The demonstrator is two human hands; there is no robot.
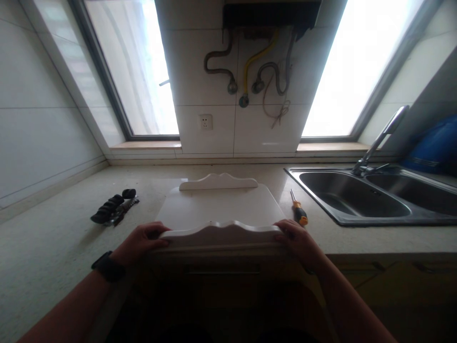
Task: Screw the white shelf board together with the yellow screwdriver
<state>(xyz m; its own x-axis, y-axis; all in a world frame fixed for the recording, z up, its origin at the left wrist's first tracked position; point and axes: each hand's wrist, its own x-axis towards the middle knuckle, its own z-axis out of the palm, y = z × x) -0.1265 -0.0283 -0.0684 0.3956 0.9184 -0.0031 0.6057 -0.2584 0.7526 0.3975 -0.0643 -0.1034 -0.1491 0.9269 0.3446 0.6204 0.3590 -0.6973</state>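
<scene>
Head view looks down over my two forearms, both reaching forward and slightly inward to a white shelf (221, 209) that lies flat on the desk (53, 238), at its near edge. My left hand (139, 243) curls its fingers over the left end of the shelf's near scalloped rail, thumb tucked toward me, with a dark watch (107, 267) on that wrist. My right hand (300, 240) mirrors it, fingers closed over the rail's right end, wrist bent a little upward. Both hands grip the rail firmly. A second scalloped rail stands at the shelf's far side. An orange-handled screwdriver (298, 209) lies just beside my right hand, between the shelf and the sink (357, 200). Well to the left sits a dark bundle of tools (114, 207).
</scene>
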